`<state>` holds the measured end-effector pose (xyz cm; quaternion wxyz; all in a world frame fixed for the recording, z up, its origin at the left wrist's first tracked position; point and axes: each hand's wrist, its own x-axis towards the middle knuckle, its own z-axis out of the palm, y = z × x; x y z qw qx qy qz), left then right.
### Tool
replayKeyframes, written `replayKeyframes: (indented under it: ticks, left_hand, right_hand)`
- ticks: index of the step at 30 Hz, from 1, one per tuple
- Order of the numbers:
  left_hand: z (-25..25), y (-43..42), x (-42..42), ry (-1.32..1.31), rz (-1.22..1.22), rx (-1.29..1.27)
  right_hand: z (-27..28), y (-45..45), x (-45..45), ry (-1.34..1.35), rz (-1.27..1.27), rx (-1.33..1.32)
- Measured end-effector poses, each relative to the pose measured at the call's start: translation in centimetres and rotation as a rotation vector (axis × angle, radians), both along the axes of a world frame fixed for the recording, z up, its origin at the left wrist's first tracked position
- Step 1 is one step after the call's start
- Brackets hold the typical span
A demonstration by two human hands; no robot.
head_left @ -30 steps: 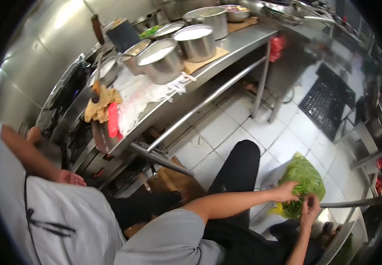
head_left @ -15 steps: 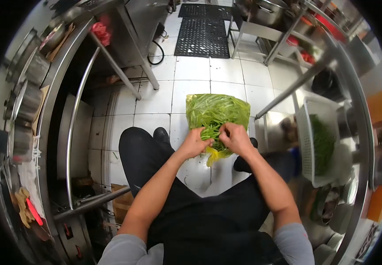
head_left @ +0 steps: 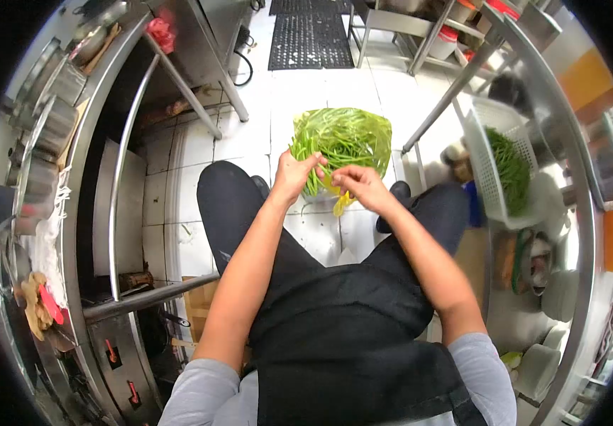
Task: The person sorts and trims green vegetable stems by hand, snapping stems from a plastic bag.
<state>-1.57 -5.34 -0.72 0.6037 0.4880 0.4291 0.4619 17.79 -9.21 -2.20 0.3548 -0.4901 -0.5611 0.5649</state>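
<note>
A yellow-green plastic bag (head_left: 370,124) sits on the floor between my knees with its mouth open. Long, thin green vegetable stalks (head_left: 342,150) fill it, and some stick out at the left. My left hand (head_left: 295,176) is closed around a bunch of these stalks at the bag's near left side. Close beside it, my right hand (head_left: 363,186) has thumb and fingertips pinched together at the bag's front edge; what lies between them is too small to make out. A yellow tied end of plastic (head_left: 343,204) hangs just below the right hand.
To the right, a white basket (head_left: 482,153) of chopped greens (head_left: 509,170) stands on a shelf under a steel table. A steel counter with a rail (head_left: 125,177) runs along the left. A black rubber mat (head_left: 311,42) lies on the tiled floor ahead.
The bag and both hands sit higher in view as the camera tips down. My left hand now grips a bunch of stalks sticking out leftward; my right hand has drawn slightly away from the stalks.
</note>
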Motion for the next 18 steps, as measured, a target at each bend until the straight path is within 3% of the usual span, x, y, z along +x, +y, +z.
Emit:
replayKeyframes:
  ticks: [3,8,10,13,14,16,18]
  left_hand:
    - [0.5,-0.3,0.2,-0.006,-0.042,0.022]
    - [-0.1,-0.3,1.0,0.013,-0.098,-0.019]
    - [-0.8,0.0,1.5,0.016,-0.055,0.034]
    - [-0.9,1.0,1.1,0.068,0.101,0.004]
    - [-0.6,1.2,0.9,0.011,0.168,-0.053]
    - [-1.0,2.3,-0.1,0.068,0.193,0.001]
    - [-1.1,2.5,-0.2,0.094,0.220,0.038]
  right_hand:
    - [-1.3,0.2,-0.5,0.016,-0.046,0.050]
    - [-0.6,0.7,0.0,-0.262,-0.092,0.085]
    - [-0.8,1.5,0.3,-0.328,-0.246,0.279]
    - [-0.5,3.7,2.5,-0.296,-0.435,0.183]
    - [-0.2,4.2,3.1,-0.300,-0.434,0.175]
    - [0.3,5.0,3.7,-0.542,-0.288,0.528]
    - [-0.4,5.5,3.6,-0.698,-0.230,0.579]
